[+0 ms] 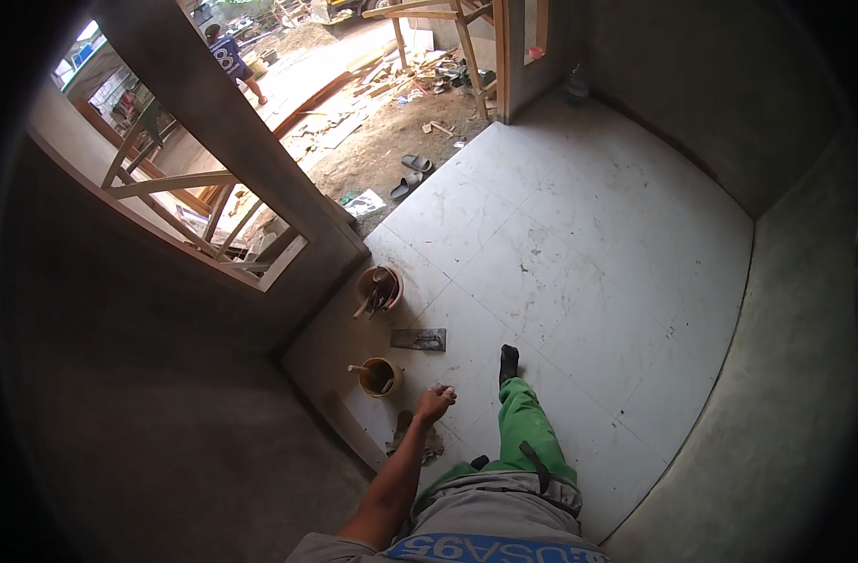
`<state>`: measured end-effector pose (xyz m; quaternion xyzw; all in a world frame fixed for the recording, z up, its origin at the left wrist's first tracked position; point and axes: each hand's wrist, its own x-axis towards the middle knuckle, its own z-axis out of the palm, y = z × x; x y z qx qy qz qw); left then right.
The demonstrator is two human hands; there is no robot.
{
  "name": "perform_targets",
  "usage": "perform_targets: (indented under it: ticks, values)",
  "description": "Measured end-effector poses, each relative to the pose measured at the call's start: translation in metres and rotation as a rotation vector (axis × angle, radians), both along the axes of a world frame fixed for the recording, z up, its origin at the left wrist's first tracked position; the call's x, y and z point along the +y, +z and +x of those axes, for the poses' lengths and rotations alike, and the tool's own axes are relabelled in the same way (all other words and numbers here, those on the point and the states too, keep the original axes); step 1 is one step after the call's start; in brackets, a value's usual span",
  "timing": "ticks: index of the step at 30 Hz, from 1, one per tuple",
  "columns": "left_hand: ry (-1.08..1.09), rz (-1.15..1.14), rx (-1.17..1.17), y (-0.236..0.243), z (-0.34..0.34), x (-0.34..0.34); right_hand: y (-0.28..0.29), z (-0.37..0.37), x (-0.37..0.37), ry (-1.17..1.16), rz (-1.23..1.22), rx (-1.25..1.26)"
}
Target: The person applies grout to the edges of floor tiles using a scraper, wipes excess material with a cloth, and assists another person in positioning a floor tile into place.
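Observation:
My left hand (436,403) is held in front of my body, its fingers curled in. Whether something small is between the fingertips I cannot make out. My right hand is out of view. Just left of the left hand stands a small yellowish bucket (398,379) with a wooden handle (358,369) leaning over its rim. Farther off, a flat rectangular plastering trowel (418,340) lies on the tiles. Behind it is a reddish bucket (398,286) holding tools. A crumpled brownish cloth (429,445) lies beside my forearm, partly hidden by it.
White floor tiles (589,253) with dirt specks spread between grey walls. A doorway at the far side opens onto bare ground with dark slippers (412,174), scrap wood and a wooden trestle (467,47). Another person (227,58) walks outside. A clear bottle (576,81) stands in the far corner.

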<state>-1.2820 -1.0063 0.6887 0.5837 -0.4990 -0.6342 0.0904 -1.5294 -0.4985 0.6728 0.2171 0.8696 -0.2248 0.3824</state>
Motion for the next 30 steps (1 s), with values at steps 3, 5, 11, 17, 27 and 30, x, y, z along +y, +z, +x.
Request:
perform_targets:
  ticks: [3,5,11,17,27,30]
  values:
    - [0.158,0.168,-0.015,-0.025,-0.002,-0.036,-0.022,-0.060,-0.098,0.252,0.034,-0.044]
    - [0.183,0.212,-0.163,-0.048,0.043,-0.053,-0.027,-0.113,-0.192,0.337,-0.017,-0.086]
    - [-0.101,-0.117,-0.349,-0.050,0.061,-0.113,-0.020,-0.346,-0.496,0.420,-0.225,-0.011]
    - [0.738,0.382,-0.106,-0.050,-0.004,-0.208,0.051,-0.439,-0.836,0.681,-0.423,0.286]
    - [0.848,0.381,-0.342,-0.072,-0.040,-0.460,-0.030,-0.347,-0.963,0.804,-0.110,-0.255]
    - [0.876,-0.044,-0.358,-0.064,-0.092,-0.616,-0.129,-0.420,-0.928,1.209,-0.005,0.116]
